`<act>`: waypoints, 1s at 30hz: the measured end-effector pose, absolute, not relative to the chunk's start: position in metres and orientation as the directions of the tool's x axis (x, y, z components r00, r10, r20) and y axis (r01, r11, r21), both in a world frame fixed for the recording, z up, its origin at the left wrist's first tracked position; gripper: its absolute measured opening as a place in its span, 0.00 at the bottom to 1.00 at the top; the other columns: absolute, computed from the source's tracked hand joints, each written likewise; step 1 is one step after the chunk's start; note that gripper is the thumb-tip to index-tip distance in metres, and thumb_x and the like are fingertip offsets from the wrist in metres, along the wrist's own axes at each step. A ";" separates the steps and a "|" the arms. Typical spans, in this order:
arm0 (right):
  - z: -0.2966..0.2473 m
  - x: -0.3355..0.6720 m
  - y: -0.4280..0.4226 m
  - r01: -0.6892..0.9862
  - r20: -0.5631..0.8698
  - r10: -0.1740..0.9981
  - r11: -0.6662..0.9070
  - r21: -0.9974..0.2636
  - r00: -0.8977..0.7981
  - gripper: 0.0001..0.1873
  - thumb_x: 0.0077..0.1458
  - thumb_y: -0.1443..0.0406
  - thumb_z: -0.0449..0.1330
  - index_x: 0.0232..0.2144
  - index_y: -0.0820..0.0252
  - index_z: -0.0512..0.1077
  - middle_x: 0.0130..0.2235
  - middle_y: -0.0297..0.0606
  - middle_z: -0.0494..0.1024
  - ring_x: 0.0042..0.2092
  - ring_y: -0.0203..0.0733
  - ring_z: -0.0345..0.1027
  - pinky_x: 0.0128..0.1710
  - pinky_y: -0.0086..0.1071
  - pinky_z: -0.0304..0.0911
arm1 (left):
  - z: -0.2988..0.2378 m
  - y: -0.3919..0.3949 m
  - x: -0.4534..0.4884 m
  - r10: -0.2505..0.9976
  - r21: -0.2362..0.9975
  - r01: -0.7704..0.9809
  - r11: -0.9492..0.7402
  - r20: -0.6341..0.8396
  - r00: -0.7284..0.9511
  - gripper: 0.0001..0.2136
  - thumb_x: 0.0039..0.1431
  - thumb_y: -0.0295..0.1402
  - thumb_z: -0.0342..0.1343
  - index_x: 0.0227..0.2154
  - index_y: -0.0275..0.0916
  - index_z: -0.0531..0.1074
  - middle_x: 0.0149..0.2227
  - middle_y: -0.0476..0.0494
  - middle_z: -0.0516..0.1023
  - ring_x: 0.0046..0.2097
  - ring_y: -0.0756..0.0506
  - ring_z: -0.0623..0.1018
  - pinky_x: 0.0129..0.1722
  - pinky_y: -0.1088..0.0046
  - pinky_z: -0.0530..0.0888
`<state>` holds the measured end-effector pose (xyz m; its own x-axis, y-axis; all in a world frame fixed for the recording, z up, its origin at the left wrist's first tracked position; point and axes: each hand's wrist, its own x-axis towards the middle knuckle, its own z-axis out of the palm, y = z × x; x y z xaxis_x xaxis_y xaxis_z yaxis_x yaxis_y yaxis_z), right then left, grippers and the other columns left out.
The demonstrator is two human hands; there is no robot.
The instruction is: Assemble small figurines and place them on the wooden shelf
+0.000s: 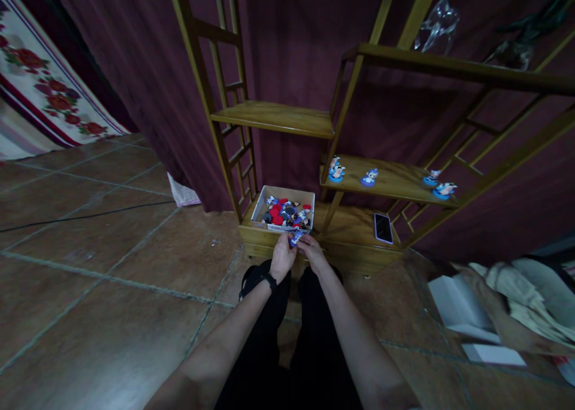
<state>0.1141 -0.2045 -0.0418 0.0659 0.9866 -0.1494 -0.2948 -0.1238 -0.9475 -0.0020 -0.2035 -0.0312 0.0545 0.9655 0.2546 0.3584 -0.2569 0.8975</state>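
My left hand [283,257] and my right hand [312,250] meet just in front of an open cardboard box [259,213]. Between their fingers is a small figurine [295,238] in purple and white, gripped from both sides. Inside the box lie several more figurines in a jumble, many with round red bases [277,220] or dark ones. On the shelf to the right stand a purple-based figurine [369,178] and several blue-based ones, among them one figurine [444,190] near the shelf's right end.
A wooden display rack [278,117] rises before a dark red curtain. A phone [383,228] lies on its lowest board. Glass ornaments [440,26] stand on the upper right shelf. White boxes [462,305] and cloth lie on the floor at right; a black cable [90,216] crosses the left tiles.
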 end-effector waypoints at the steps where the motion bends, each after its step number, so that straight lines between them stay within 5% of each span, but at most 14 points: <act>1: -0.043 0.115 -0.204 -0.314 -0.164 0.984 -0.135 -0.940 0.068 0.17 0.36 0.61 0.64 0.33 0.57 0.72 0.38 0.35 0.76 0.40 0.42 0.68 0.41 0.35 0.63 | -0.033 -0.201 -0.003 0.972 0.916 0.330 -0.230 0.229 0.043 0.13 0.43 0.24 0.55 0.35 0.39 0.66 0.32 0.45 0.72 0.35 0.46 0.73 0.40 0.69 0.67; 10: -0.051 0.114 -0.200 -0.399 -0.211 0.972 -0.156 -0.904 0.100 0.18 0.33 0.62 0.66 0.32 0.59 0.73 0.35 0.36 0.77 0.37 0.40 0.71 0.41 0.37 0.65 | -0.056 -0.178 -0.010 0.997 0.991 0.121 -0.054 0.061 -0.051 0.11 0.42 0.27 0.58 0.32 0.36 0.72 0.30 0.46 0.76 0.32 0.48 0.73 0.37 0.71 0.68; 17: -0.043 0.112 -0.203 -0.346 -0.193 0.974 -0.142 -0.927 0.119 0.15 0.35 0.62 0.64 0.31 0.58 0.74 0.36 0.36 0.77 0.37 0.40 0.71 0.41 0.37 0.65 | -0.061 -0.174 -0.009 0.999 0.999 -0.039 0.024 -0.025 -0.034 0.17 0.35 0.29 0.63 0.33 0.34 0.73 0.28 0.47 0.75 0.30 0.50 0.72 0.34 0.73 0.69; 30: -0.044 0.113 -0.204 -0.320 -0.175 0.983 -0.150 -0.936 0.050 0.16 0.37 0.62 0.62 0.33 0.58 0.74 0.32 0.35 0.78 0.33 0.37 0.71 0.39 0.34 0.65 | -0.049 -0.177 -0.013 0.985 0.961 -0.222 0.164 -0.147 0.094 0.12 0.36 0.33 0.62 0.28 0.33 0.74 0.25 0.45 0.75 0.25 0.51 0.72 0.28 0.75 0.68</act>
<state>0.1132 -0.2035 -0.0439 0.0500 0.9834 -0.1747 -0.3198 -0.1500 -0.9355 -0.0130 -0.1769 -0.0489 0.0938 0.9847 -0.1466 -0.2222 0.1642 0.9611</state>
